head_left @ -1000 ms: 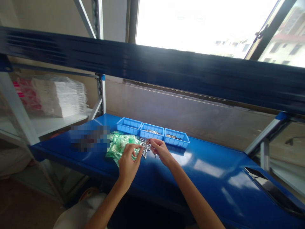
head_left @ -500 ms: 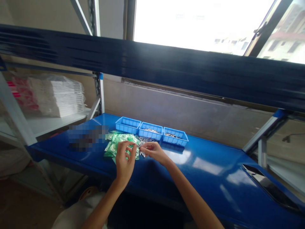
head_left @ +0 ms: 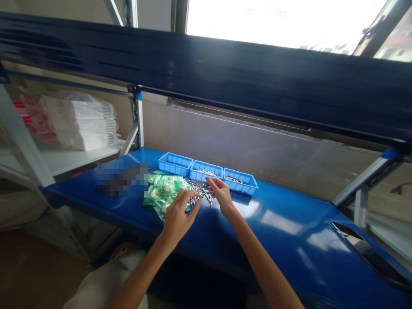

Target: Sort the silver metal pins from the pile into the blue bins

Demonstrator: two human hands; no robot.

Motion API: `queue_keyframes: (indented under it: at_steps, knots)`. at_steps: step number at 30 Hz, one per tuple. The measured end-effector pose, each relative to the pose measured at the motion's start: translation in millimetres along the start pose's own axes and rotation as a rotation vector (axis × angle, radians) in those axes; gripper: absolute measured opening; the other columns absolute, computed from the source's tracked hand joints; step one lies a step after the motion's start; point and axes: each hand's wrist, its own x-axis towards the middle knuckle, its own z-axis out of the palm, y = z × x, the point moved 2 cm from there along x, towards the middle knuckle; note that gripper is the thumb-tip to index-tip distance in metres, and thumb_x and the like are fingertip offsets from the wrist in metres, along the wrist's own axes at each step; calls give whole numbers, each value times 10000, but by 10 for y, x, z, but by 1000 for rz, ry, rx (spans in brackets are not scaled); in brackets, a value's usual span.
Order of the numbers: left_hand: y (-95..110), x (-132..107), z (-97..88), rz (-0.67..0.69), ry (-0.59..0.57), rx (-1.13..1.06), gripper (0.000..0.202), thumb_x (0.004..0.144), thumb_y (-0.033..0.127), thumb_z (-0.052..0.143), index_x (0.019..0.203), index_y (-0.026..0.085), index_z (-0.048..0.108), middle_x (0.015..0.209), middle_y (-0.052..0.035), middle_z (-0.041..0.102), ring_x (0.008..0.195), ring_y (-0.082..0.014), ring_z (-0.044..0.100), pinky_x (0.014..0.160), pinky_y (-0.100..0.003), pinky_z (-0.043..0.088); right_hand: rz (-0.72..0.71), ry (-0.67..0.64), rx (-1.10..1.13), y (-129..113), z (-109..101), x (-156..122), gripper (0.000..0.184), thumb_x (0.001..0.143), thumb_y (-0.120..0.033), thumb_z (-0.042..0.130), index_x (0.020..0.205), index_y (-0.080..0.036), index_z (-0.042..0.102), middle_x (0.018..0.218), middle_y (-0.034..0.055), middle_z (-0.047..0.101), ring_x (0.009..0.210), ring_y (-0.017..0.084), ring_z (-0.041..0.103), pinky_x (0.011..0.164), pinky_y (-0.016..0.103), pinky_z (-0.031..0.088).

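Over the near left edge of a pile of silvery screw-like pieces (head_left: pixel 206 195) is my left hand (head_left: pixel 180 210), its thumb and fingers apart with nothing visible between them. My right hand (head_left: pixel 221 195) hovers at the pile's right side, in front of the blue trays. Its thumb and forefinger are pinched together; whatever they hold is too small to make out. Green-printed clear plastic bags (head_left: pixel 164 191) lie heaped to the left of the pile, partly behind my left hand.
Three blue trays stand in a row behind the pile: the left tray (head_left: pixel 175 165), the middle tray (head_left: pixel 195 175) with small metal pieces, the right tray (head_left: pixel 247 186) with darker ones. A phone-like black slab (head_left: pixel 370 253) lies far right. A blue beam (head_left: pixel 206 73) crosses above.
My hands have come apart from their meeting point. The right hand moved right and up toward the trays; the left fingers opened and shifted right over the metal pieces. The view tilted slightly down.
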Motion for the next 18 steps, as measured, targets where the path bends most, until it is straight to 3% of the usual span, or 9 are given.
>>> queue_keyframes:
  at_steps: [4,8,14,18]
  knots:
    - [108,-45,13,205,-57,70,136,830,200,438,911,199,547,883,-31,575,823,-119,572,648,-193,477,-70,151,-89,39,-165,97,426,669,-514,583,869,-146,663,799,71,659,547,121,528,399,210,338]
    - [105,-58,49,257,-80,110,150,827,188,416,916,193,537,901,-34,568,818,-118,580,646,-200,490,-123,244,-114,53,-260,205,462,682,-510,561,945,-142,656,875,95,672,691,176,594,435,222,401]
    - [96,-52,45,315,-65,69,122,802,147,438,860,187,537,839,-24,553,787,-114,568,638,-201,475,-115,90,-138,54,-252,280,535,695,-481,571,1149,-199,552,1073,98,623,819,212,623,462,240,454]
    - [129,-63,31,365,-87,75,88,779,146,448,776,172,532,826,-31,544,748,-112,562,602,-203,460,-180,26,-519,22,-238,160,362,732,-483,539,969,-234,651,900,48,672,723,192,626,557,280,462]
